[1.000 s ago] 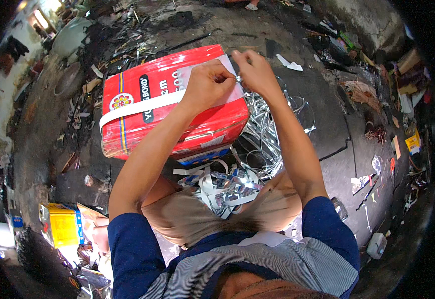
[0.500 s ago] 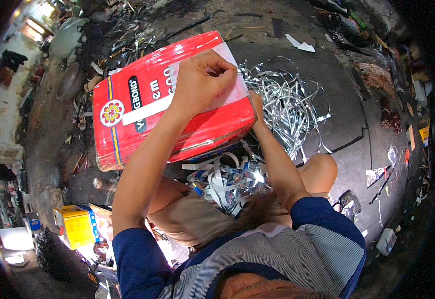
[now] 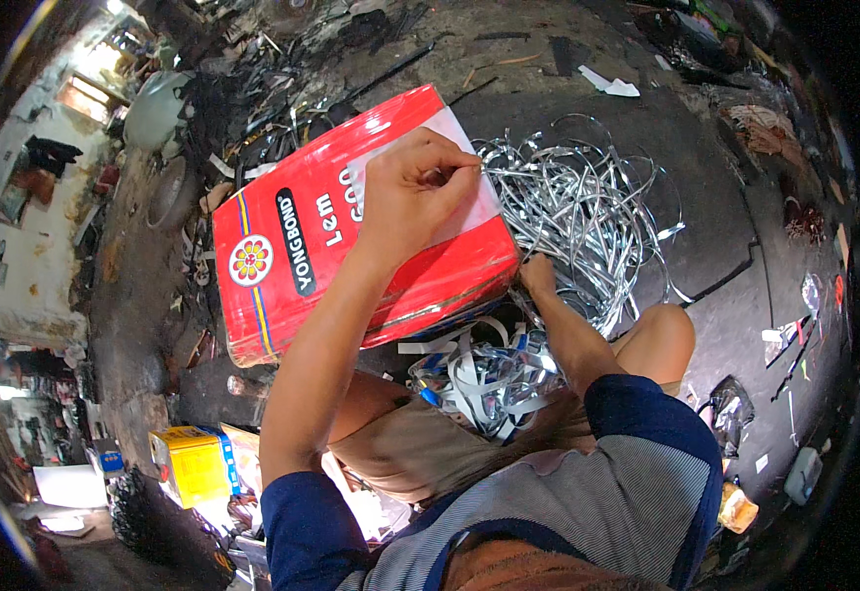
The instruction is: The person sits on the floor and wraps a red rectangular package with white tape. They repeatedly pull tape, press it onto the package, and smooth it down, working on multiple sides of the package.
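A large red rectangular tin can (image 3: pixel 282 266) with a white band lies tilted in front of me, over my lap. My left hand (image 3: pixel 415 192) rests on its top face, fingers pinched at the white band near the far edge. My right hand (image 3: pixel 538 274) reaches down beside the can's right lower corner, touching a tangle of shiny metal strips (image 3: pixel 577 212); whether it grips a strip is hidden. More curled strips, white and blue (image 3: pixel 489 379), lie on my lap.
A yellow box (image 3: pixel 193 463) sits at the lower left on the dirty floor. Dark scrap metal and rods (image 3: pixel 292 89) lie beyond the can. Paper scraps (image 3: pixel 607 84) and small litter (image 3: pixel 804 473) are scattered to the right.
My right hand has left the can's top edge and dropped down to the strips beside the can. The can has tilted and shifted nearer. My left hand stays on the top.
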Demonstrator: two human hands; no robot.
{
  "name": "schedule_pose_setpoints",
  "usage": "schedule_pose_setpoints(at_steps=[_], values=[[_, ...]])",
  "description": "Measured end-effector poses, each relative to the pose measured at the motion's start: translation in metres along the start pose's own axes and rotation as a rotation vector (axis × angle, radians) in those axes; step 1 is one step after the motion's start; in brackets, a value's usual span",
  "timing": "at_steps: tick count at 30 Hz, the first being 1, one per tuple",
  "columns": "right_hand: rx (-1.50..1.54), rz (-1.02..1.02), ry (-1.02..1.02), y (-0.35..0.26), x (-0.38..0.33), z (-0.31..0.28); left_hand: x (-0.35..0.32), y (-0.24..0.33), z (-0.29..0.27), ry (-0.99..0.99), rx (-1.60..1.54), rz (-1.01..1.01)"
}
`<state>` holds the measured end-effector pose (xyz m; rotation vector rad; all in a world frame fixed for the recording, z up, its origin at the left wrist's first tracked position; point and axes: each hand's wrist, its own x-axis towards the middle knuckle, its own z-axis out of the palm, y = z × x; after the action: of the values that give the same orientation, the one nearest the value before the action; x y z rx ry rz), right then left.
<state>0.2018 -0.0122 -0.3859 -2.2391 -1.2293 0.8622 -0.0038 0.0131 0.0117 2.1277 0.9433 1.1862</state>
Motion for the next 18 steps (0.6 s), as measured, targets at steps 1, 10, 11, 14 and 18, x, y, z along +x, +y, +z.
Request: schedule_pose_setpoints(at_steps=[1, 10, 11, 14, 18], values=[[-0.022, 0.004, 0.009, 0.006, -0.002, -0.004, 0.0, 0.001, 0.0, -0.013, 0.015, 0.028], [-0.157, 0.04, 0.028, 0.018, -0.009, -0.018, -0.01, -0.001, -0.007, -0.066, 0.2, 0.377], [-0.149, 0.01, 0.067, 0.029, -0.002, -0.021, -0.011, 0.001, -0.006, -0.054, 0.205, 0.393], [-0.085, 0.265, 0.25, 0.059, 0.021, -0.03, -0.008, 0.002, -0.001, -0.054, 0.213, 0.381], [-0.24, 0.262, 0.191, 0.075, 0.022, -0.051, -0.008, -0.005, 0.001, -0.096, 0.245, 0.316]])
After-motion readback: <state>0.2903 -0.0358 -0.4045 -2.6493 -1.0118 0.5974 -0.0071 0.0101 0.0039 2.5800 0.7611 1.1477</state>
